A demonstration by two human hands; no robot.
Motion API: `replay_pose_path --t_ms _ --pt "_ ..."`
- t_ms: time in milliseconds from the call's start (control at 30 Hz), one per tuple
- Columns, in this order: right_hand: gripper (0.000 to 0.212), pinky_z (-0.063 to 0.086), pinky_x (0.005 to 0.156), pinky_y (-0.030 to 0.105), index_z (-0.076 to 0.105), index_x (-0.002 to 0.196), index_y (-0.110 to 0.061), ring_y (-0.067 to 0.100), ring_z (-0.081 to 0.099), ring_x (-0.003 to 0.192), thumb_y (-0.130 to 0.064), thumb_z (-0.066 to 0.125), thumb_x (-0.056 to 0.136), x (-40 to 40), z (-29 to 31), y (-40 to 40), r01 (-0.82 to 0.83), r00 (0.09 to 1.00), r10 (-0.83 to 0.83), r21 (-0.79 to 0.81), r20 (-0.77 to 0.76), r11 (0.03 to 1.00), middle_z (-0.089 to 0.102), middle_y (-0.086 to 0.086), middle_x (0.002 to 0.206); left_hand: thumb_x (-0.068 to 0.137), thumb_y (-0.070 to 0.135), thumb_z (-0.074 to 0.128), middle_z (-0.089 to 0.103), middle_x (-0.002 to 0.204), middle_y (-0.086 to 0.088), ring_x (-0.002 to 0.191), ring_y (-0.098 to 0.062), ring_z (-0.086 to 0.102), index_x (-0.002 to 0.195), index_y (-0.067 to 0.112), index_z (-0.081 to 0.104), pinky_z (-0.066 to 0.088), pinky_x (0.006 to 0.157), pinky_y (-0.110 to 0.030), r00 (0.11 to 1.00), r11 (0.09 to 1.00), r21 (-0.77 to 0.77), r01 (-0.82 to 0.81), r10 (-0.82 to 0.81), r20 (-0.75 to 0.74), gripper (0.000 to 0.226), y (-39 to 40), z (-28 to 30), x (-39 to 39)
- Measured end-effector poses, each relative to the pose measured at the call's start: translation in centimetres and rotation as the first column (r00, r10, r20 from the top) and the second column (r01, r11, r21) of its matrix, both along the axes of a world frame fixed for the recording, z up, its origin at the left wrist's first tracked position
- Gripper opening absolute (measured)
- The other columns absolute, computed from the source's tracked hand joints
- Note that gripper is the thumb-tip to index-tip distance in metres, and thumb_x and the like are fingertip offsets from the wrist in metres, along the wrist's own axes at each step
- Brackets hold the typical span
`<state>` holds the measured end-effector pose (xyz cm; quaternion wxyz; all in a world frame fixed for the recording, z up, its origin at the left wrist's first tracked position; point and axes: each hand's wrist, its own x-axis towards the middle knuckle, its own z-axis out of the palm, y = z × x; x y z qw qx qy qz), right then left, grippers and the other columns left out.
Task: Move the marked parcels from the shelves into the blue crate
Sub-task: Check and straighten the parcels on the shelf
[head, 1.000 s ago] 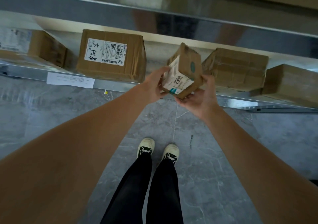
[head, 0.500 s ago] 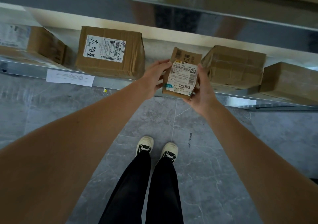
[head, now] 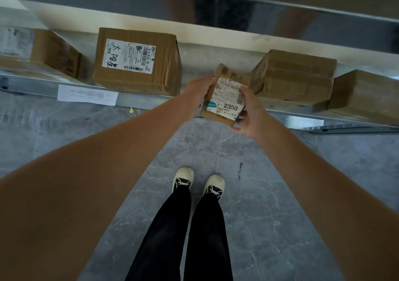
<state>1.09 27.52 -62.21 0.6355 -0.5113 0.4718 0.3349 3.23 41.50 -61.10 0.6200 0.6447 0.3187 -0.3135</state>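
A small brown cardboard parcel [head: 226,96] with a white label reading 2350 is held in front of the low shelf [head: 151,102], its label face turned up toward me. My left hand [head: 197,96] grips its left side and my right hand [head: 250,112] grips its right side and near corner. The parcel sits just over the shelf's front edge, between a large labelled box [head: 138,61] on the left and a taped box [head: 293,76] on the right. The blue crate is not in view.
More cardboard boxes stand on the shelf at the far left [head: 38,51] and far right [head: 367,92]. A white paper tag [head: 87,94] hangs on the shelf edge. A metal shelf beam [head: 194,4] runs overhead. My feet [head: 198,182] stand on grey tiled floor.
The small parcel has been rotated from standing on a corner to label-up and has come slightly lower and nearer to me. Both hands stay on it.
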Motion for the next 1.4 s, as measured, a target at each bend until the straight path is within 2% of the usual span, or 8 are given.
replay_pose_path --t_ms 100,267,500,733,900,1033,1200,1400 --pt "0.034 0.049 0.054 0.028 0.055 0.12 -0.018 0.013 0.059 0.076 -0.044 0.048 0.099 0.5 -0.1 0.8 0.024 0.996 -0.02 -0.046 0.086 0.999 0.064 0.001 0.096 0.1 0.013 0.043 0.068 0.102 -0.004 0.085 -0.014 0.065 0.128 0.018 0.06 0.055 0.065 -0.025 0.99 0.992 -0.059 -0.115 0.119 0.077 0.033 0.1 -0.6 0.5" --pt "0.025 0.037 0.089 0.033 0.056 0.112 -0.025 0.009 0.054 0.084 -0.036 0.034 0.105 2.4 -1.0 1.7 -0.114 0.966 0.154 -0.195 0.205 0.974 0.062 -0.003 0.105 0.1 0.001 0.033 0.07 0.099 -0.003 0.082 -0.013 0.066 0.126 0.018 0.06 0.059 0.071 -0.031 0.985 0.986 -0.07 -0.155 0.159 0.067 0.041 0.1 -1.9 1.5" --pt "0.03 0.043 0.093 0.034 0.052 0.126 -0.025 0.009 0.055 0.087 -0.013 0.04 0.101 3.5 -2.6 1.8 -0.172 0.945 0.226 -0.228 0.238 0.958 0.062 -0.006 0.097 0.102 0.005 0.033 0.068 0.097 -0.001 0.077 -0.009 0.066 0.118 0.016 0.063 0.059 0.073 -0.027 0.986 0.991 -0.05 -0.122 0.127 0.105 0.035 0.8 -3.1 2.7" --pt "0.015 0.039 0.093 0.03 0.055 0.099 -0.023 0.017 0.055 0.106 -0.008 0.049 0.098 2.8 -3.3 2.3 -0.161 0.94 0.199 -0.154 0.278 0.975 0.062 0.005 0.114 0.1 0.003 0.037 0.057 0.134 -0.004 0.109 -0.011 0.056 0.14 0.016 0.045 0.052 0.062 -0.011 0.963 0.972 0.082 0.222 -0.232 0.14 0.043 2.1 -3.4 3.8" --pt "0.031 0.039 0.077 0.018 0.057 0.125 -0.014 0.008 0.054 0.099 -0.018 0.048 0.096 0.5 -3.3 -0.4 -0.067 0.85 0.384 -0.649 0.361 0.758 0.058 -0.005 0.114 0.095 0.001 0.041 0.049 0.136 -0.003 0.118 -0.011 0.046 0.135 0.016 0.047 0.05 0.094 -0.026 0.836 0.827 0.541 0.154 -0.401 0.375 0.043 0.7 -3.2 2.0" --pt "0.029 0.043 0.079 0.023 0.057 0.122 -0.011 0.009 0.053 0.094 -0.019 0.048 0.096 -1.8 -3.8 -6.2 0.158 0.834 0.356 -0.8 0.422 0.579 0.058 0.0 0.115 0.093 0.002 0.04 0.047 0.136 -0.005 0.125 -0.019 0.045 0.129 0.015 0.05 0.047 0.1 -0.032 0.671 0.793 0.568 0.219 -0.545 0.502 0.039 -2.7 -4.0 -0.6" --pt "0.041 0.036 0.081 0.026 0.046 0.129 -0.007 0.023 0.051 0.113 -0.021 0.053 0.091 -3.2 -4.8 -14.9 0.13 0.828 0.458 -0.906 0.323 0.404 0.048 0.01 0.132 0.095 0.005 0.038 0.039 0.145 -0.007 0.116 -0.018 0.05 0.144 0.013 0.035 0.043 0.06 -0.001 0.807 0.855 0.412 0.316 -0.47 0.358 0.05 -8.4 -5.3 -1.8" --pt "0.063 0.042 0.094 0.04 0.032 0.146 -0.013 0.029 0.05 0.122 -0.017 0.056 0.088 -0.1 -6.5 -21.3 -0.096 0.931 0.32 -0.724 0.178 0.683 0.049 0.01 0.14 0.095 0.007 0.045 0.048 0.129 0.0 0.078 -0.006 0.05 0.153 0.018 0.013 0.039 0.05 -0.015 0.904 0.873 0.328 0.36 -0.414 0.109 0.066 -12.2 -5.8 0.7"
